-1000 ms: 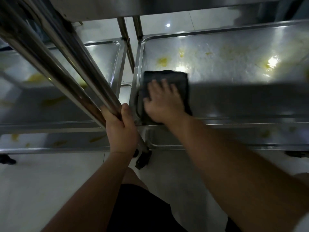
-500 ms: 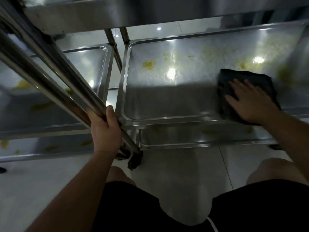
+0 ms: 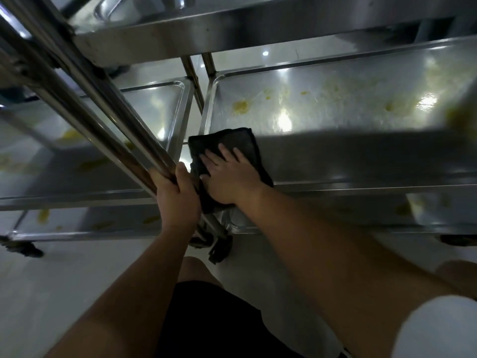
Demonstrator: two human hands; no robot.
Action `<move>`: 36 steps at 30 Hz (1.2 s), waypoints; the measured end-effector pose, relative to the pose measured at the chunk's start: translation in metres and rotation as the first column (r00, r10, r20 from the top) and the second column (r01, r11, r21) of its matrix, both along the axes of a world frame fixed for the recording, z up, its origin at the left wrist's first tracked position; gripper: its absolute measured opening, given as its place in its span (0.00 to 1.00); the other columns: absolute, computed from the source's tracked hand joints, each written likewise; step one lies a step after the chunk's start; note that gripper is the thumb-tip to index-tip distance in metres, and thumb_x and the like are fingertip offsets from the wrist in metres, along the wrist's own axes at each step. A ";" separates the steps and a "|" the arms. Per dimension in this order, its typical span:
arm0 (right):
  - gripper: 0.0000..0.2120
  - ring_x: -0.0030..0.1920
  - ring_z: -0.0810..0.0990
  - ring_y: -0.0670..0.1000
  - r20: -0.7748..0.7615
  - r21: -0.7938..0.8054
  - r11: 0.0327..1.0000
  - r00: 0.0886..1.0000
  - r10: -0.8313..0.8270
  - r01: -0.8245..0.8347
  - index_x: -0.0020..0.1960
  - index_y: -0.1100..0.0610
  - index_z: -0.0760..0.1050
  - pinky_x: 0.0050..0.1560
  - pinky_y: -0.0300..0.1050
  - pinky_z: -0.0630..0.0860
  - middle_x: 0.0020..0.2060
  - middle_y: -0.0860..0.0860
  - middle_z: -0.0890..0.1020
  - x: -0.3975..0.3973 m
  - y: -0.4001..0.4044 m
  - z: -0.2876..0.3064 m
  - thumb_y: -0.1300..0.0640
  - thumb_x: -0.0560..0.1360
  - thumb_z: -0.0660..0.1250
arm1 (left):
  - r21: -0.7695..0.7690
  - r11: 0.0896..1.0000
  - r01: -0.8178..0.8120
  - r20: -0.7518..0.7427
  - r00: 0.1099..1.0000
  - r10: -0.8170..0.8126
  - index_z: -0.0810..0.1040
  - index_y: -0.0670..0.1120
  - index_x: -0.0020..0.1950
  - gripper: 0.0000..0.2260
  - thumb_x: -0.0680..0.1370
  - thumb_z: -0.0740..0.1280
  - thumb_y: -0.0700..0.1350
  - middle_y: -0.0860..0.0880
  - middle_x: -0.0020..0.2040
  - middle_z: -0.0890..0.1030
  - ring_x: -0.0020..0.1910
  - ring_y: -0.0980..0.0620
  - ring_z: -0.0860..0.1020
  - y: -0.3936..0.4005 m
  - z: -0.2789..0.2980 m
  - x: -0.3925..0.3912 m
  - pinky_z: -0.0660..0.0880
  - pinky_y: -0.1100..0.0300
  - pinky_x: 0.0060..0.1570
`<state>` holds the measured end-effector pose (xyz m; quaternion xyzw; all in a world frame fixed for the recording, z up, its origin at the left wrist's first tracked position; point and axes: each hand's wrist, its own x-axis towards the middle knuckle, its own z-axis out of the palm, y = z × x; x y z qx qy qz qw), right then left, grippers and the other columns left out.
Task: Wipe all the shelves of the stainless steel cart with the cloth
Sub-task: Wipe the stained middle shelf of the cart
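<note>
Black cloth back at left corner.

1. The middle shelf of the right cart lies bare from the cloth at its front-left corner to its right edge, apart from yellow smears near the back.
2. The shelf above overhangs it, so entry is from the front edge only.
3. The slanted tubes cross in front of the left cart; the left hand grips them.
4. The right hand lies flat on the cloth beside that hand, almost touching.
5. The bottom shelf looks low and dim; its clearance is hard to judge.
</note>
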<state>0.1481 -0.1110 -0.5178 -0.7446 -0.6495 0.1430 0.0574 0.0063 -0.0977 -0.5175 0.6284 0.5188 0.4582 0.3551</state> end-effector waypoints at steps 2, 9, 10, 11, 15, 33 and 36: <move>0.31 0.84 0.41 0.51 -0.007 0.008 0.999 0.999 0.032 -0.032 0.85 0.47 0.45 0.82 0.58 0.38 0.85 0.44 0.47 -0.006 0.008 0.001 0.39 0.85 0.44 | -0.028 1.000 0.006 0.005 1.000 -0.005 0.66 0.64 0.60 0.12 0.79 0.59 0.66 0.52 0.48 0.82 0.44 0.58 0.83 0.001 0.000 -0.002 0.77 0.62 0.40; 0.33 0.84 0.41 0.52 -0.002 -0.026 0.948 0.948 -0.318 0.318 0.85 0.48 0.45 0.81 0.58 0.40 0.85 0.45 0.45 0.068 -0.029 -0.008 0.37 0.83 0.44 | -0.014 1.000 0.024 0.006 1.000 -0.024 0.66 0.72 0.49 0.04 0.78 0.58 0.69 0.51 0.45 0.80 0.43 0.62 0.83 0.000 -0.003 -0.006 0.77 0.67 0.33; 0.33 0.84 0.41 0.53 0.015 -0.041 0.928 0.929 -0.369 0.370 0.85 0.48 0.45 0.82 0.58 0.40 0.85 0.45 0.45 0.081 -0.033 -0.008 0.37 0.83 0.43 | -0.014 1.000 0.020 0.009 1.000 -0.020 0.66 0.72 0.48 0.04 0.78 0.58 0.69 0.51 0.44 0.80 0.42 0.62 0.82 0.000 -0.002 -0.004 0.77 0.69 0.32; 0.33 0.84 0.41 0.53 0.022 -0.057 0.910 0.912 -0.409 0.410 0.85 0.48 0.44 0.82 0.58 0.39 0.85 0.45 0.44 0.090 -0.034 -0.008 0.37 0.84 0.42 | -0.012 1.000 0.016 0.015 1.000 -0.015 0.67 0.71 0.49 0.05 0.78 0.58 0.68 0.51 0.43 0.80 0.40 0.62 0.82 -0.001 -0.001 -0.004 0.76 0.70 0.33; 0.32 0.83 0.38 0.57 0.006 -0.042 0.907 0.908 -0.419 0.419 0.85 0.50 0.41 0.81 0.62 0.37 0.85 0.47 0.42 0.078 0.004 -0.009 0.40 0.85 0.40 | -0.015 0.999 0.028 0.041 0.999 -0.028 0.67 0.67 0.51 0.08 0.78 0.59 0.68 0.51 0.41 0.80 0.39 0.60 0.82 0.002 -0.002 -0.005 0.76 0.70 0.33; 0.36 0.83 0.43 0.45 0.024 0.043 0.997 0.998 -0.059 0.058 0.84 0.41 0.47 0.81 0.52 0.40 0.83 0.37 0.48 0.088 -0.074 -0.015 0.30 0.80 0.37 | -0.024 1.000 0.002 -0.045 0.999 -0.003 0.67 0.65 0.53 0.09 0.79 0.59 0.67 0.50 0.45 0.81 0.42 0.57 0.83 0.003 -0.008 -0.004 0.77 0.63 0.38; 0.36 0.83 0.47 0.45 0.070 0.033 0.984 0.982 -0.176 0.174 0.84 0.41 0.48 0.82 0.54 0.46 0.83 0.38 0.50 0.156 -0.130 -0.013 0.29 0.79 0.38 | -0.059 0.998 -0.012 -0.039 0.999 0.009 0.67 0.59 0.59 0.15 0.80 0.59 0.66 0.49 0.49 0.80 0.46 0.53 0.83 -0.003 -0.002 -0.001 0.80 0.53 0.45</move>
